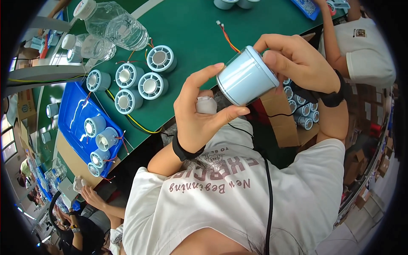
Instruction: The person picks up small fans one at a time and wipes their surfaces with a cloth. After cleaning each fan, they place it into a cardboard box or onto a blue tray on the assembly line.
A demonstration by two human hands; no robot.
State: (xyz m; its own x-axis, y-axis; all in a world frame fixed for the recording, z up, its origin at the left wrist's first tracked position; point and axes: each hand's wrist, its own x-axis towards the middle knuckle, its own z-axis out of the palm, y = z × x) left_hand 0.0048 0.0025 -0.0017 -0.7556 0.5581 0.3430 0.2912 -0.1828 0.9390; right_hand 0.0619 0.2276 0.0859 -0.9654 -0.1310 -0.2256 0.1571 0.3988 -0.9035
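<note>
Inspection step, I judge: both hands grasp a pale blue cylindrical plastic motor housing [246, 76] above the green table [191, 29], left hand [197, 114] pinching its body, right hand [297, 59] on its rim; next likely needs turning it.

Your right hand [297, 63] covers the far end of the pale blue cylinder [246, 78], so you cannot see what that end looks like. Your left hand [197, 114] hides most of the small white piece [207, 105] tucked in its palm; its shape stays unclear. The cardboard box [282, 123] of small blue parts sits half behind your right forearm.
</note>
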